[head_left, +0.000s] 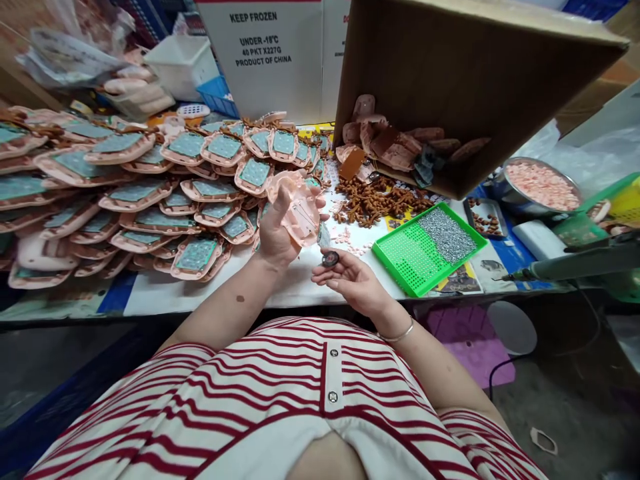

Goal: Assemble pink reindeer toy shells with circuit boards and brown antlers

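Note:
A pink plastic shell (pixel 301 217) rests in my left hand (pixel 281 230), its hollow inner side facing up and the fingers curled behind it. Close to its lower right edge, my right hand (pixel 353 280) pinches a small round dark part (pixel 330 259) between thumb and fingers. Left of my hands lie stacked pink housings with blue-grey panels (pixel 197 255). Brown curled pieces (pixel 367 200) form a heap beyond my right hand. A green perforated tray (pixel 413 288) with small silver screws (pixel 447 233) stands to the right.
A tilted cardboard box (pixel 480 73) holds more pink shells at the back. On the right are a metal bowl (pixel 505 193) of small pink pieces, a small tray (pixel 493 230) of brown parts and a powered tool (pixel 550 268). A white bin (pixel 180 63) stands back left.

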Demonstrator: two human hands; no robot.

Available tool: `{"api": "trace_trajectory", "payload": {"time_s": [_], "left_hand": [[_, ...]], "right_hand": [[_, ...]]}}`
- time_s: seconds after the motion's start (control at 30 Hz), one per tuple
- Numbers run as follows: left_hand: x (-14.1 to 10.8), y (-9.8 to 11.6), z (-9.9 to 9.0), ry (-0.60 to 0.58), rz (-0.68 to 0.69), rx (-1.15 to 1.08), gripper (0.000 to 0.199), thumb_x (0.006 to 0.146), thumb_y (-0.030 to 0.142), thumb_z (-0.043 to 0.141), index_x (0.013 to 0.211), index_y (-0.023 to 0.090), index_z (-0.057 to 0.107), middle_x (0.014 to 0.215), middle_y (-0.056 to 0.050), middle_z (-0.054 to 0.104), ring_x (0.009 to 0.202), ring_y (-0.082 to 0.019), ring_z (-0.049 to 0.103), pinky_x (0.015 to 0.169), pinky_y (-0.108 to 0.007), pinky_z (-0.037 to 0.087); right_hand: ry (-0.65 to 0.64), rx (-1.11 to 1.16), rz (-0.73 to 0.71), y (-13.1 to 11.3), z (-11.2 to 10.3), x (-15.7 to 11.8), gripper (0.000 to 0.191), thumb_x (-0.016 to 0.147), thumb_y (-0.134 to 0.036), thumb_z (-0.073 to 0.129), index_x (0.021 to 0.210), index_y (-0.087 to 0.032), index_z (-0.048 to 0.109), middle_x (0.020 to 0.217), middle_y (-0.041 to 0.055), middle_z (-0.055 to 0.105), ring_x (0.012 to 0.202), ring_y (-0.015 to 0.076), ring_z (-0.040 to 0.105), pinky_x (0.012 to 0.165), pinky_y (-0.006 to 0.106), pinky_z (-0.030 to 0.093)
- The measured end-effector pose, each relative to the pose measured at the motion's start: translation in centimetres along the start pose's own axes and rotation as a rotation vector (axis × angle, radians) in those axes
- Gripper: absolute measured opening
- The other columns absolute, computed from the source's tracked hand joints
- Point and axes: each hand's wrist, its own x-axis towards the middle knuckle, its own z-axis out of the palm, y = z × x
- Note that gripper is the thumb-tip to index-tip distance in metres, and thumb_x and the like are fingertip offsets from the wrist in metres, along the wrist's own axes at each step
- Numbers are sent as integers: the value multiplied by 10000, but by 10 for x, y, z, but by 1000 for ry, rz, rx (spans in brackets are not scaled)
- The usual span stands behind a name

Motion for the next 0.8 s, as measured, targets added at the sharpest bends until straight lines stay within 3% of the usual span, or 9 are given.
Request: {"api": "trace_trajectory", "payload": {"time_s": [0.1, 0.27, 0.43, 0.57, 0.67, 0.8], "left_hand": [[-8, -4, -6, -138, -67, 33, 641, 687, 593, 782, 1181, 206, 655, 1008, -72, 728, 890, -213, 712, 762, -306, 576], [-24, -17, -8, -251, -296, 15, 651, 675, 517, 823, 1211, 190, 650, 1026, -88, 732, 899, -234, 714, 760, -327, 564], [-35, -31, -6, -270, -518, -117, 643, 676, 521, 809, 1188, 166, 650, 878, -68, 719, 650, -192, 661, 620, -333, 530], [-39, -35, -7, -230, -588, -200, 620, 684, 509, 799, 1168, 154, 643, 907, -84, 726, 747, -240, 700, 642, -360, 562], [-42, -37, -7, -149, -616, -207, 497, 728, 445, 779, 1118, 163, 653, 901, -69, 732, 768, -226, 713, 679, -350, 588], [-45, -37, -5, -93, -597, -199, 422, 743, 397, 790, 1064, 151, 670, 930, -58, 737, 778, -187, 713, 721, -304, 594]], "right_hand": [[49, -31, -60, -15, 1, -6, 577, 766, -295, 804, 1283, -269, 548, 1060, 37, 746, 974, 170, 730, 1020, 411, 556], [217, -84, -171, -38, 5, -8, 581, 783, -292, 797, 1277, -289, 492, 1091, 34, 736, 1014, 168, 719, 970, 383, 580], [192, -181, -71, -48, -3, -5, 405, 825, -344, 754, 1155, -207, 565, 788, -9, 714, 686, 96, 660, 650, 231, 557], [250, -278, -92, -41, -15, 2, 422, 810, -394, 754, 1122, -213, 535, 681, -60, 624, 543, 79, 574, 501, 213, 469], [333, -533, -188, -30, -22, 7, 346, 855, -390, 694, 1107, -222, 528, 669, -62, 585, 534, 85, 542, 505, 228, 450], [382, -1185, -405, -22, -26, 6, 240, 923, -311, 605, 1138, -207, 596, 855, 29, 633, 687, 124, 576, 617, 273, 482]]}}
